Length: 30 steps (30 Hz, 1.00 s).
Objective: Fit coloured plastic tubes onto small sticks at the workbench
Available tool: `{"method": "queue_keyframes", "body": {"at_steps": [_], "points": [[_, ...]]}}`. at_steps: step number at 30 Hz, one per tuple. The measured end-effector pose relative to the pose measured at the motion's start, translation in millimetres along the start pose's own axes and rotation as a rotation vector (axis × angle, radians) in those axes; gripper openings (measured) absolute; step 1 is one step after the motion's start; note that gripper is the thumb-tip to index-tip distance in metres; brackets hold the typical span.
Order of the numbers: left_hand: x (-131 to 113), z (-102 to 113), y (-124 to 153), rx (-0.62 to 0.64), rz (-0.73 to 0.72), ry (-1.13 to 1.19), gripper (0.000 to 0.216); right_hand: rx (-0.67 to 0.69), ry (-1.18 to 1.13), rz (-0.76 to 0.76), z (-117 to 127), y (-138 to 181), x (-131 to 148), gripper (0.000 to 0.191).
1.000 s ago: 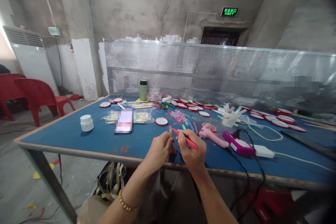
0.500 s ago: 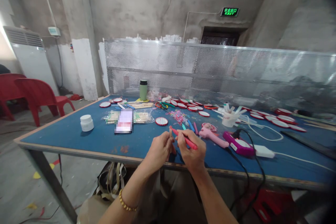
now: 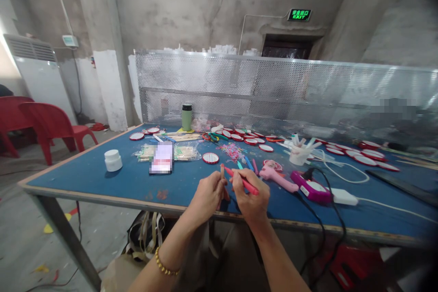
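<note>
My left hand (image 3: 207, 196) is closed around a thin wooden stick (image 3: 222, 172) that pokes up between its fingers. My right hand (image 3: 249, 196) grips a red pen (image 3: 244, 183) like a writing tool, its tip pointing left toward the stick. Both hands hover close together over the front edge of the blue table (image 3: 112, 182). A gold bead bracelet (image 3: 164, 267) is on my left wrist.
A pink glue gun (image 3: 278, 179) and a purple glue gun (image 3: 311, 189) lie right of my hands, with cables and a white adapter (image 3: 344, 197). Round red-rimmed discs (image 3: 210, 158), a stick bundle (image 3: 185, 151), a white jar (image 3: 112, 160), a green bottle (image 3: 186, 117) and a white cup (image 3: 298, 155) lie farther back. Red chairs (image 3: 51, 123) stand left.
</note>
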<state>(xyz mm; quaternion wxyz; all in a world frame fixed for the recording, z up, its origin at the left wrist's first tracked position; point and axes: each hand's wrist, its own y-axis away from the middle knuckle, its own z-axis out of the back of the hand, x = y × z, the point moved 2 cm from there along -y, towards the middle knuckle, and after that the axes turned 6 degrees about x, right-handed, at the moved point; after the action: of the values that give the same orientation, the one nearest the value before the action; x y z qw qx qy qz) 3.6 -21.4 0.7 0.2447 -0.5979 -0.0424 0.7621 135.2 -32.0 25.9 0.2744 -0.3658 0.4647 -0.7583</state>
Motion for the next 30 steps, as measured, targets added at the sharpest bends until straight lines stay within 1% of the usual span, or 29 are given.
{"method": "queue_keyframes", "body": {"at_steps": [8,14,30], "points": [[2.0,-0.4,-1.0,-0.024,-0.01,-0.029,0.029,0.013,-0.029,0.055,-0.3,-0.7,4.7,0.017],[3.0,-0.1,-1.3,-0.036,-0.033,-0.064,0.03,0.005,-0.038,0.06,-0.1,-1.1,5.7,0.017],[1.6,0.2,-0.4,-0.027,-0.034,-0.066,0.029,0.003,-0.039,0.066,-0.8,-2.9,4.5,0.017]]}}
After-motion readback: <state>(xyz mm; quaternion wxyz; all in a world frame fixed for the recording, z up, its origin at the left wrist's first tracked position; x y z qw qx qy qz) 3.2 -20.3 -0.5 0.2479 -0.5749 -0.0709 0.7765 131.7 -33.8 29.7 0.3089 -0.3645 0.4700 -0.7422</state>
